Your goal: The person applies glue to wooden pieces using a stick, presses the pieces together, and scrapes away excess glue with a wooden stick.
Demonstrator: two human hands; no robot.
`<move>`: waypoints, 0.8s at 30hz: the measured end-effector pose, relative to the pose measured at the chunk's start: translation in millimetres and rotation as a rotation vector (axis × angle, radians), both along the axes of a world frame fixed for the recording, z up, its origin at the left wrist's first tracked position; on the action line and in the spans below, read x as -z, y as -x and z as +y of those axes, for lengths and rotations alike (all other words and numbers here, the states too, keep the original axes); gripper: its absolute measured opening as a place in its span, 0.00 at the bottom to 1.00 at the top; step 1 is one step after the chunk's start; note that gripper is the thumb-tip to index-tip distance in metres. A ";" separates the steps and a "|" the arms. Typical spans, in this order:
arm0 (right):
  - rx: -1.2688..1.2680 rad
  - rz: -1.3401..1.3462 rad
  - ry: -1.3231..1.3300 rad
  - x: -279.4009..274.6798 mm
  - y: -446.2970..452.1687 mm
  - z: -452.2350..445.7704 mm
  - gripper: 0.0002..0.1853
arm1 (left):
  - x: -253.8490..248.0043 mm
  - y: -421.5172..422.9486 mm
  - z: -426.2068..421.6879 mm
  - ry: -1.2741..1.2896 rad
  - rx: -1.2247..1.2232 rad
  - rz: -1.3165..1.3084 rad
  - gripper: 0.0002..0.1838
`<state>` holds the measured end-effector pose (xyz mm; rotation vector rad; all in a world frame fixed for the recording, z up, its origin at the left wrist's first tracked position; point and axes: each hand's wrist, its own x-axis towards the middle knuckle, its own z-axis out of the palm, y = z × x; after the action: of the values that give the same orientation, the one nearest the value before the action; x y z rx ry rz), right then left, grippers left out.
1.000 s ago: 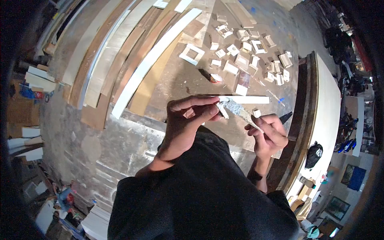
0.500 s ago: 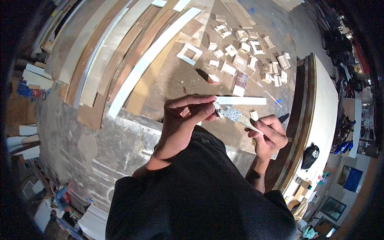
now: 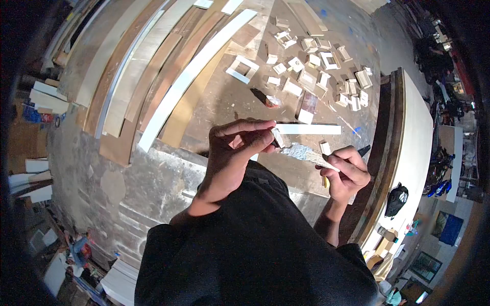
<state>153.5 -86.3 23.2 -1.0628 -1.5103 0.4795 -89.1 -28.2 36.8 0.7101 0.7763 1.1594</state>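
Between the thumb and fingers of my left hand, a small pale wooden block is pinched, mostly covered by the fingers. My right hand is closed on the end of a flat wooden stick whose other end is coated in whitish-grey paste. The pasty tip points left and lies close to the block; I cannot tell whether they touch. Just beyond my hands, a white strip lies on the worktable. A little wooden piece shows behind the stick, near my right fingers.
Several small wooden frames and blocks are scattered on the worktable. Long boards lie side by side at the left. A dark-edged pale panel stands along the right, with a black cap on it.
My right hand has shifted slightly right, drawing the stick's pasty tip a little away from the block. The block's pale face now shows more. My left hand stays in nearly the same place.
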 end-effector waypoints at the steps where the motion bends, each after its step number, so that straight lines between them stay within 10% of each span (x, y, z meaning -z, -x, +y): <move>1: 0.018 -0.012 -0.018 -0.2 -0.3 0.3 0.14 | -0.7 0.4 0.0 -0.058 -0.010 0.021 0.11; 24: -0.140 0.616 0.576 -16.6 1.0 1.1 0.12 | 5.4 4.7 -3.9 -0.448 0.191 0.106 0.12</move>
<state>152.5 -85.2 39.8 -1.0995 -0.9087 1.2676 -93.8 -32.2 31.4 1.2008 0.5231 1.1366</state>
